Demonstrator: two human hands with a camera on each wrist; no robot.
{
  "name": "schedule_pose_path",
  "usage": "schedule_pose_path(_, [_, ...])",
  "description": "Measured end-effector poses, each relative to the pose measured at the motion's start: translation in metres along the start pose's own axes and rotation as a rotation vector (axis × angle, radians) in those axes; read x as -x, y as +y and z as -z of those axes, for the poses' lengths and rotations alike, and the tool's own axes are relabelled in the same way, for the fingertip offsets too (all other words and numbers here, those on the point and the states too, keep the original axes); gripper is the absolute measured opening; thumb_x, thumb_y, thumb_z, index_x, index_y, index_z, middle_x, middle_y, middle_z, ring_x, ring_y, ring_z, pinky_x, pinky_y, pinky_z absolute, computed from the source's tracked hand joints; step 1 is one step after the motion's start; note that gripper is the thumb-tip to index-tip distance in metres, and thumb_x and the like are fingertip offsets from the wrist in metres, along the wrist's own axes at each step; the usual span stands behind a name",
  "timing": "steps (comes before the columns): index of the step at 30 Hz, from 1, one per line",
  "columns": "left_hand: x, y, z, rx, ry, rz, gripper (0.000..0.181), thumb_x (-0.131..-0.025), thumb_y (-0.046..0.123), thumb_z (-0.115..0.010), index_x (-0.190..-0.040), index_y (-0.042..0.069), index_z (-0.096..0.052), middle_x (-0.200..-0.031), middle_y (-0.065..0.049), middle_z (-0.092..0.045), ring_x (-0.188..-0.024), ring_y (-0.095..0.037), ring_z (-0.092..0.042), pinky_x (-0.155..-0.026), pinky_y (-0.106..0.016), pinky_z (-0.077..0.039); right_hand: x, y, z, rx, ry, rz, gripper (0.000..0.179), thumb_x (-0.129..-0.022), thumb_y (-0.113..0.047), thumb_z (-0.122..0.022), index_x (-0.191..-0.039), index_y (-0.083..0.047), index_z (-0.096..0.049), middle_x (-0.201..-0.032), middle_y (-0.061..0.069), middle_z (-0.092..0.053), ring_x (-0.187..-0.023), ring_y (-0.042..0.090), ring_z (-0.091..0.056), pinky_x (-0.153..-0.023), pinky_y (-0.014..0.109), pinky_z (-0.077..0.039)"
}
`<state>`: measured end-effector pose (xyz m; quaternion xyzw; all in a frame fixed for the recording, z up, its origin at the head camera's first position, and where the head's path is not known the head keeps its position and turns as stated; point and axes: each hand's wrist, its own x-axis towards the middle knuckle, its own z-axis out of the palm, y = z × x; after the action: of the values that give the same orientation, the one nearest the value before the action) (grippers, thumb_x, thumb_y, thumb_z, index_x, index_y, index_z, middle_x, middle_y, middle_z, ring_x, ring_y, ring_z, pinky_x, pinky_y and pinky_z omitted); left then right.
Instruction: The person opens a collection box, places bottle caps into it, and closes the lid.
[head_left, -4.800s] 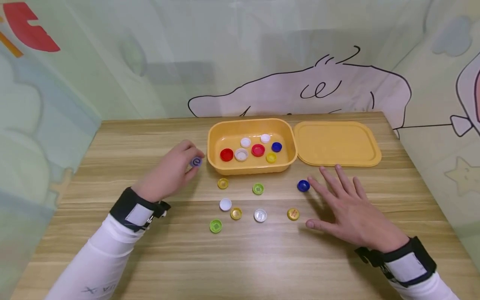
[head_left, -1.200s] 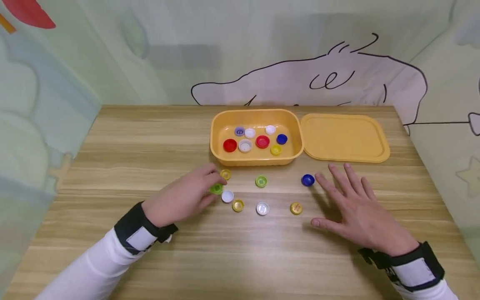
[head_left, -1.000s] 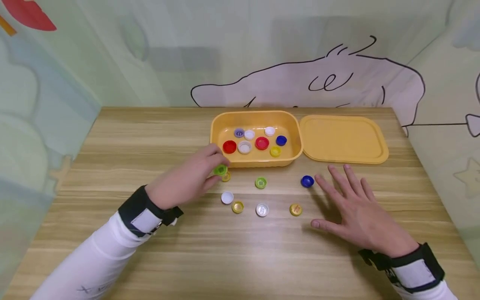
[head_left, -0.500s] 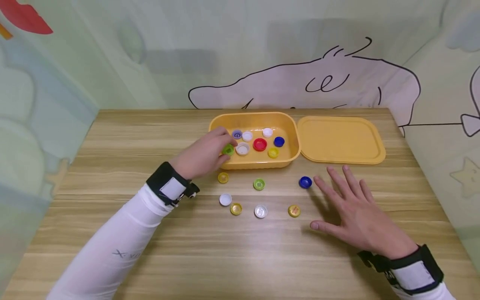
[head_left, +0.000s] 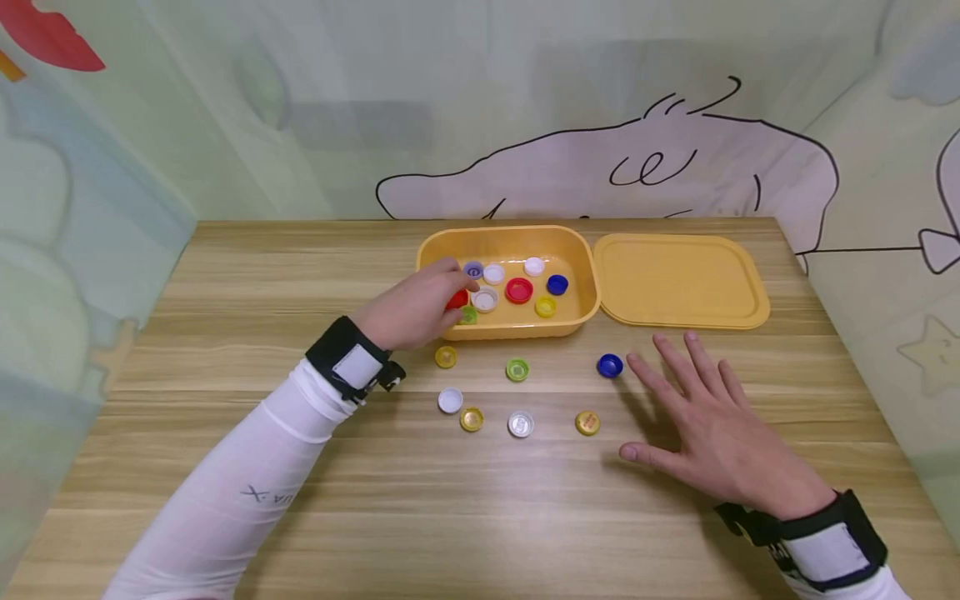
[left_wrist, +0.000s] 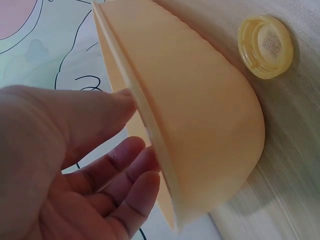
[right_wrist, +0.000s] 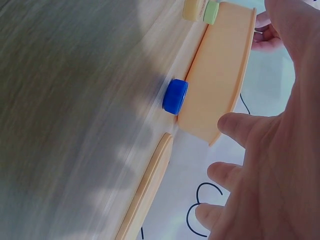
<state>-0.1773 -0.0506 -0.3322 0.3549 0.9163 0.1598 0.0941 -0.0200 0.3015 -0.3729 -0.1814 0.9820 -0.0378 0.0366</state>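
Note:
In the head view my left hand (head_left: 412,307) reaches over the left end of an orange plastic tub (head_left: 525,329). Its thumb and fingers are parted, and a green bottle cap (head_left: 468,315) lies in the tub just under them. A red cap (head_left: 457,300) shows between the fingers. The left wrist view has the thumb and loosely bent fingers at the tub's rim, fingertips hidden behind it. My right hand (head_left: 723,433) is spread over the table with nothing in it, forefinger close to a blue cap (head_left: 610,366). That cap also appears in the right wrist view.
In the tub lie several more caps, among them a red one (head_left: 519,290) and a yellow one (head_left: 546,307). A flat orange lid (head_left: 682,279) adjoins it on the right. Several caps, including a green one (head_left: 517,369) and a white one (head_left: 450,400), are scattered in front.
My left hand picked up a green cap from the table, carried it up over the tub's left end and let it go inside. Earlier, a purple cap went in too. The right hand stays put.

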Motion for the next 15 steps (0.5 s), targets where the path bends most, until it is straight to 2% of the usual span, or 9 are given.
schedule_pose_path(4, [0.003, 0.0, 0.002, 0.003, 0.036, -0.007, 0.041, -0.087, 0.018, -0.067, -0.125, 0.007, -0.056, -0.107, -0.007, -0.05, -0.084, -0.013, -0.045, -0.075, -0.024, -0.049, -0.001, 0.0, 0.0, 0.003, -0.005, 0.001, 0.098, -0.076, -0.078, -0.049, -0.152, -0.028, -0.012, -0.156, 0.008, 0.005, -0.134, 0.029, 0.018, -0.104, 0.066, 0.004])
schedule_pose_path(9, [0.012, 0.001, 0.009, -0.041, 0.078, 0.011, 0.048, -0.085, 0.026, -0.07, -0.129, 0.011, -0.054, -0.115, -0.006, -0.05, -0.093, -0.013, -0.043, -0.084, -0.028, -0.048, -0.004, -0.001, 0.001, 0.0, -0.005, 0.006, 0.098, -0.076, -0.078, -0.049, -0.152, -0.027, -0.012, -0.156, 0.007, 0.005, -0.134, 0.028, 0.018, -0.104, 0.067, 0.003])
schedule_pose_path(15, [0.028, 0.0, 0.017, -0.079, 0.163, -0.022, 0.055, -0.083, 0.032, -0.072, -0.129, 0.009, -0.053, -0.115, -0.005, -0.05, -0.096, -0.015, -0.043, -0.087, -0.032, -0.045, -0.009, 0.0, 0.005, -0.019, 0.014, 0.036, 0.098, -0.077, -0.075, -0.051, -0.152, -0.025, -0.014, -0.156, 0.009, 0.001, -0.135, 0.029, 0.013, -0.103, 0.07, -0.003])
